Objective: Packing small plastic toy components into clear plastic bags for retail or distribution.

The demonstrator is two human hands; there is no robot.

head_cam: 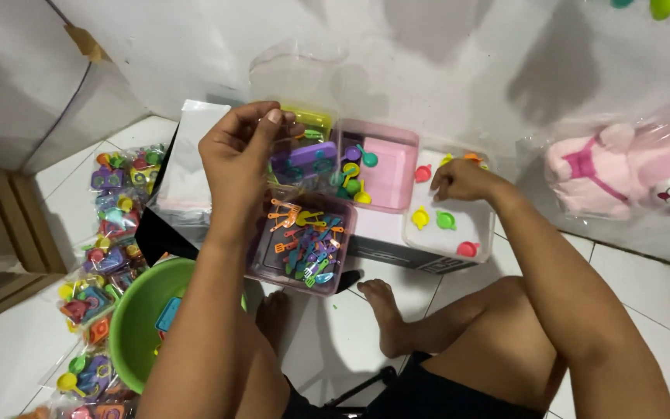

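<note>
My left hand is raised with its fingers pinched on a clear plastic bag that holds small toy pieces, a purple one among them. My right hand reaches into a white tray of little coloured toy cups, fingers closed around something small I cannot make out. Between the hands sit a pink box with toy ladles and a purple-tinted box full of tiny orange, blue and green utensils.
A green bowl with a blue piece sits at lower left. Packed bags of toys lie along the left floor. A stack of clear bags lies behind. A bagged pink plush toy is at right. My bare feet rest on white tiles.
</note>
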